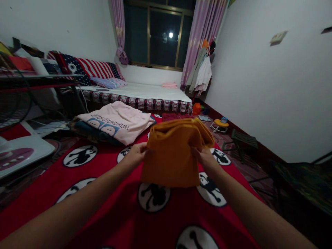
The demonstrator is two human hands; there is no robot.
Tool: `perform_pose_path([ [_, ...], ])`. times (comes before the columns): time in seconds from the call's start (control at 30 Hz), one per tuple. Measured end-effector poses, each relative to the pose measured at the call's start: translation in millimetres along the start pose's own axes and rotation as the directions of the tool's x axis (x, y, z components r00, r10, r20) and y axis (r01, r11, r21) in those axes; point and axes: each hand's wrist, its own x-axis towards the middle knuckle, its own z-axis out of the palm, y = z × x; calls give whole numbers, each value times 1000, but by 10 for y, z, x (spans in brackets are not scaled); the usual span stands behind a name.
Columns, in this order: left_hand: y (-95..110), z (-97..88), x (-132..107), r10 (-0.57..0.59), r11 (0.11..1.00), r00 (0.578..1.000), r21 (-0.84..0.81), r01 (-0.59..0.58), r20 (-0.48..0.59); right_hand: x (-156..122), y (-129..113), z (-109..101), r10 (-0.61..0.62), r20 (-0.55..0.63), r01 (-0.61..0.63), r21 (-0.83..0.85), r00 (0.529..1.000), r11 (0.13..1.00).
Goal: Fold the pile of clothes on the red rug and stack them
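A folded mustard-yellow garment [171, 162] is held up between my two hands, above a red blanket [124, 214] printed with white circles and black figures. My left hand [138, 154] pinches its left edge. On the other side, my right hand [203, 157] grips it, the fingertips partly hidden in the cloth. The garment's upper part is folded over in layers and its lower edge hangs nearly straight. Beyond my left hand lies a folded pink garment [129, 126] with lettering and blue prints, stacked on darker clothes. Dark red cloth [168, 117] lies behind the yellow one.
A bed [145, 90] stands below the window. At left are a cluttered desk [38, 79] and a white plastic object [26, 152]. Along the right wall stand a round yellow-topped stool [220, 123], a folding stool [243, 138] and a camouflage-patterned chair [306, 183].
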Motion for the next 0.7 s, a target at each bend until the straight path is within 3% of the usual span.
perform_pose_path([
  [0.1,-288,14,276,-263,964,940,-16,266,-215,293,395,82,182,-112,-178,47,977,983],
  [0.13,-381,26,286,-307,951,923,-27,310,-231,303,513,106,182,-128,-176,50,975,983],
  [0.2,-537,61,220,-312,950,929,-38,311,-199,234,698,139,136,-141,-129,59,981,990],
  [0.3,-685,128,31,-180,981,967,41,190,-180,57,810,149,76,-148,-70,46,986,996],
  [0.4,-756,176,-150,2,983,974,177,39,-227,-85,769,135,68,-152,-78,-63,986,995],
  [0.5,-743,170,-300,46,946,976,322,25,-212,-210,691,110,91,-94,-105,-157,991,982],
  [0.6,-608,145,-384,48,822,986,567,53,-161,-270,642,73,68,-94,-91,-266,993,960],
  [0.7,-420,202,-351,254,629,962,773,-85,-100,-134,615,41,-2,-167,-63,-378,986,924],
])
